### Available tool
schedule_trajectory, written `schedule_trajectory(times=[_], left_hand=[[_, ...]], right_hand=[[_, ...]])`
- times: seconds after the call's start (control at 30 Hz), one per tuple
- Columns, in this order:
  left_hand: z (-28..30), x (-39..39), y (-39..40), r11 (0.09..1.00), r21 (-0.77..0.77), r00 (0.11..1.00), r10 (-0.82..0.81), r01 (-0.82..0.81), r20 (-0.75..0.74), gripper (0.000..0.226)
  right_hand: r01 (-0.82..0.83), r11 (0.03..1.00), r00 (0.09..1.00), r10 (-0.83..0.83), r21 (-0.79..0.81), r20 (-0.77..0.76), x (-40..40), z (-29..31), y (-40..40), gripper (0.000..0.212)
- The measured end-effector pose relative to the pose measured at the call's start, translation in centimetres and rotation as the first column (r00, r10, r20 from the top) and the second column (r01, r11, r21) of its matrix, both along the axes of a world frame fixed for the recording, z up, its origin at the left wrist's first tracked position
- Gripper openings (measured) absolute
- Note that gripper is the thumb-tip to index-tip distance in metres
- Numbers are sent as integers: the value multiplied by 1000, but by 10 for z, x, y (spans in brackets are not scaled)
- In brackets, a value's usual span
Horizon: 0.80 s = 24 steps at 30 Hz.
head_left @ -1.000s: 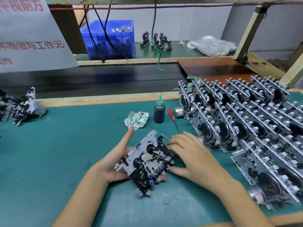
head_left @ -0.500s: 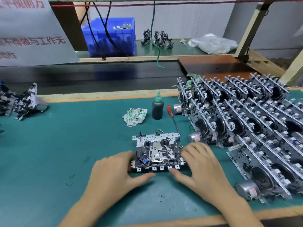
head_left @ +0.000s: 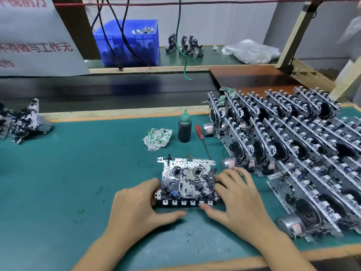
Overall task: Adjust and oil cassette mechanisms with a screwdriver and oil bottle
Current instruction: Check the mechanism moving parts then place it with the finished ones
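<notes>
Cassette mechanism (head_left: 187, 180), a silver metal deck with two black reel hubs, now lies flat and face up on the green-matted bench (head_left: 78, 173); a second ago it was tilted up between the palms. The left hand (head_left: 136, 204) grips its left edge and the right hand (head_left: 236, 196) its right edge, thumbs along the front. That likely readies it for adjustment: the red-handled screwdriver (head_left: 203, 142) and dark oil bottle (head_left: 184, 129) stand untouched just behind.
</notes>
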State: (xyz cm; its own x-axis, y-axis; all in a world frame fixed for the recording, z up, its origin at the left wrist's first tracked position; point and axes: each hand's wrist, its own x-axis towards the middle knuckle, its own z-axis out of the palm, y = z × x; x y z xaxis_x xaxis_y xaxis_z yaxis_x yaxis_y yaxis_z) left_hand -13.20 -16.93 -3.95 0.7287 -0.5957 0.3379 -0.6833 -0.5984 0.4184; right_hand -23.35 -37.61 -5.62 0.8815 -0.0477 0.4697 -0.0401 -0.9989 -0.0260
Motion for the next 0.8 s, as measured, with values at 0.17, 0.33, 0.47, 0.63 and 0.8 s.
schedule_trajectory(times=[0.17,0.33,0.47,0.63,0.8], left_hand=[[-11,-4,4,994,27,994,-110,110,-30,55],[-10,-4,2,995,35,995,-93,91,36,52],[-14,-3,4,993,-4,990,-116,116,83,52],[-16,0,3,996,9,935,-84,86,345,63],[-17,1,2,994,-17,930,-98,111,355,68]], right_hand=[[23,1000,999,-23,-3,25,1,0,2,65],[-39,999,999,39,6,-23,-1,1,-3,61],[-62,998,998,62,-14,-1,-2,-1,-8,55],[-88,995,995,90,55,-31,-3,1,-8,60],[-94,993,995,96,65,-21,-5,-1,-7,56]])
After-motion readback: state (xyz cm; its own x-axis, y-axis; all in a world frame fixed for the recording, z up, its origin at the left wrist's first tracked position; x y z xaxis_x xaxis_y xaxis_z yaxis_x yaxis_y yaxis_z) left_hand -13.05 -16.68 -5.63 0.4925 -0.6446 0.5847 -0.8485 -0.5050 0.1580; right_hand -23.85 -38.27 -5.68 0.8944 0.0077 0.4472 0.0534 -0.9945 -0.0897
